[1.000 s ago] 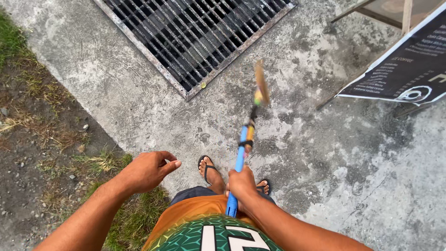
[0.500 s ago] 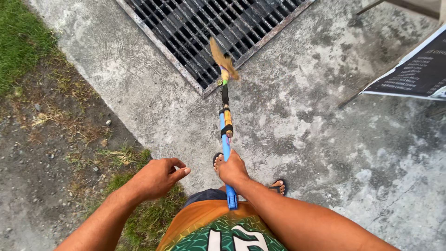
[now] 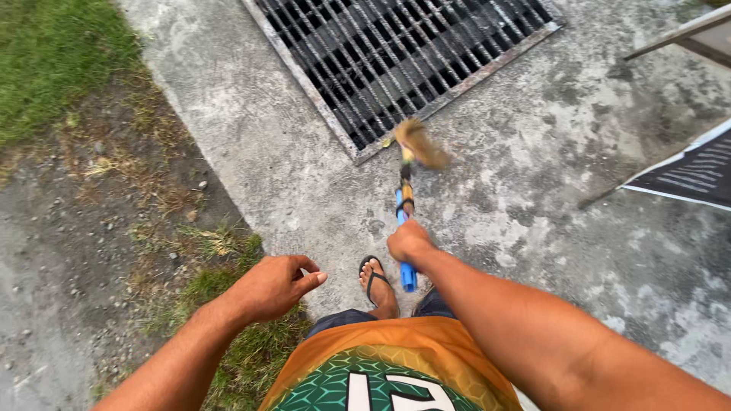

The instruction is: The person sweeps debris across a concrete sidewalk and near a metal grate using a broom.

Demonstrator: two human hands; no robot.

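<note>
The right hand [image 3: 409, 240] was closed around the blue handle [image 3: 404, 251] of a short broom [image 3: 407, 205], gripping it near its lower end so that a stub of blue stuck out below the fist, just beside the person's left foot. The broom ran up and away from the hand over the concrete slab [image 3: 533, 198], its shaft changing from blue to a banded yellow and dark section. The straw-coloured bristle head [image 3: 421, 143] was blurred and sat at the near edge of the metal drain grate [image 3: 396, 53], close to the grate's near corner; whether the bristles touched the concrete could not be told.

The left hand [image 3: 272, 287] held nothing. Its fingers were loosely curled, the thumb pointing toward the foot, and it hung above the slab's left edge where the concrete met a patch of grass [image 3: 228, 297] and bare dirt [image 3: 68, 228] with scattered pebbles. It was well apart from the broom.

The foot [image 3: 377, 285] wore a dark flip-flop and stood on the concrete between the two hands. Below it showed dark shorts and an orange and green jersey [image 3: 381, 373].

Thicker green grass filled the upper left corner of the view. At the right edge, a dark board with a white border [image 3: 689, 171] rested on the concrete, and a pale wooden frame [image 3: 685, 38] crossed the upper right corner, both well apart from the broom.
</note>
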